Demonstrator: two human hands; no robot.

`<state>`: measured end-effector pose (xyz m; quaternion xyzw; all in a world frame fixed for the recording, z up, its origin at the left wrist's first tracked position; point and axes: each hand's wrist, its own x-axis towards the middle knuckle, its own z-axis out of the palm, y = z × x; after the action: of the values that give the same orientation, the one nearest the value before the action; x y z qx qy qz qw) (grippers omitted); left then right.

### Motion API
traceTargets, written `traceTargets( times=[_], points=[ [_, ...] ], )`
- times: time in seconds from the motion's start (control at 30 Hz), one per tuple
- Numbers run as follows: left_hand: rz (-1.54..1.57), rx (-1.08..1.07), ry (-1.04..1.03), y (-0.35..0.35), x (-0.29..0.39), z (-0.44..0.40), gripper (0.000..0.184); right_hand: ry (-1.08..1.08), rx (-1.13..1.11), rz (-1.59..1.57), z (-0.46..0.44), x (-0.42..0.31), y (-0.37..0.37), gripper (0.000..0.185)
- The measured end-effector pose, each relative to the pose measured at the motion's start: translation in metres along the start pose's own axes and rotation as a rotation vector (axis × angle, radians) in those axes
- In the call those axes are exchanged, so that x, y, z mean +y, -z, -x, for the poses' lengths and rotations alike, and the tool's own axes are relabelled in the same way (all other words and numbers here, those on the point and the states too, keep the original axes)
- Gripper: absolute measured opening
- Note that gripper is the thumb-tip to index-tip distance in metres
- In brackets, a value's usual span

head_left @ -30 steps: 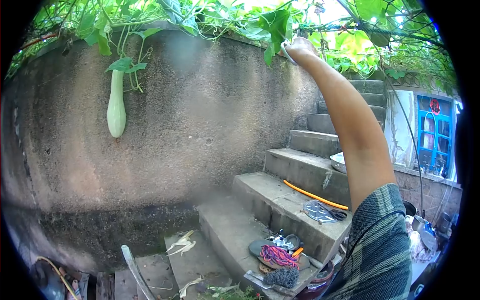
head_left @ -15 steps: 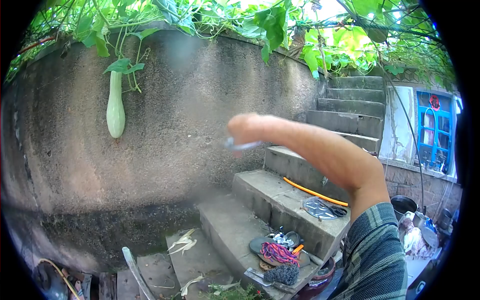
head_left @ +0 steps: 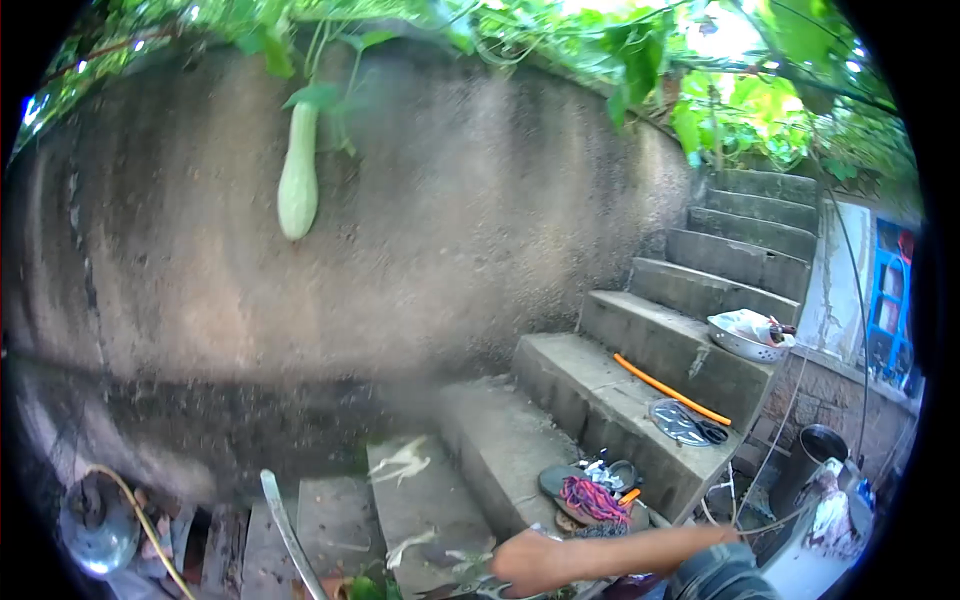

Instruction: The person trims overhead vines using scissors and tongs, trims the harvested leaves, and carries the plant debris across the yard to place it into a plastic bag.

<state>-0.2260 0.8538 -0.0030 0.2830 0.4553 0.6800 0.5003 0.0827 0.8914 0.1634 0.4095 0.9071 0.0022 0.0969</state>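
Note:
My right hand is low in the view, reaching in from the bottom right, in front of the lower steps. Its fingers are curled, with a greyish object at them that is too blurred to make out. Just above the wrist, pink and purple cord lies on a dark sandal. A pale green gourd hangs from the vine against the wall, well away from the hand. My left hand is out of view.
Concrete steps climb at the right beside a rough wall. They bear an orange tube, a round drain cover with dark scissors, and a white colander. A curved stick stands at lower left.
My right hand has come down from the vine leaves, past the wall, to the bottom of the view. The view has turned left, and the colander now shows beyond the arm.

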Motion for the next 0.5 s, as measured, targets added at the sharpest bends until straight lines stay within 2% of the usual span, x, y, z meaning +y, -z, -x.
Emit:
traceTargets(
  times=[0.1,0.13,0.17,0.27,0.5],
  points=[
    [-0.021,0.099,0.049,0.022,-0.002,-0.008,0.034,-0.123,0.076,-0.140,-0.009,-0.022,-0.049,0.033],
    [0.086,-0.020,-0.030,0.040,-0.009,-0.009,0.030,-0.246,0.084,-0.109,-0.012,-0.030,-0.054,0.033],
    [0.122,0.048,0.033,0.033,0.007,-0.002,0.027,-0.343,0.200,-0.079,-0.016,-0.027,-0.089,0.033],
    [-0.020,0.168,0.083,0.062,0.002,-0.010,0.023,-0.519,0.451,-0.276,-0.014,-0.039,-0.110,0.041],
    [-0.080,0.319,0.206,0.134,-0.045,-0.010,0.025,-0.802,0.337,-0.448,-0.005,-0.067,-0.123,0.039]
  ],
)
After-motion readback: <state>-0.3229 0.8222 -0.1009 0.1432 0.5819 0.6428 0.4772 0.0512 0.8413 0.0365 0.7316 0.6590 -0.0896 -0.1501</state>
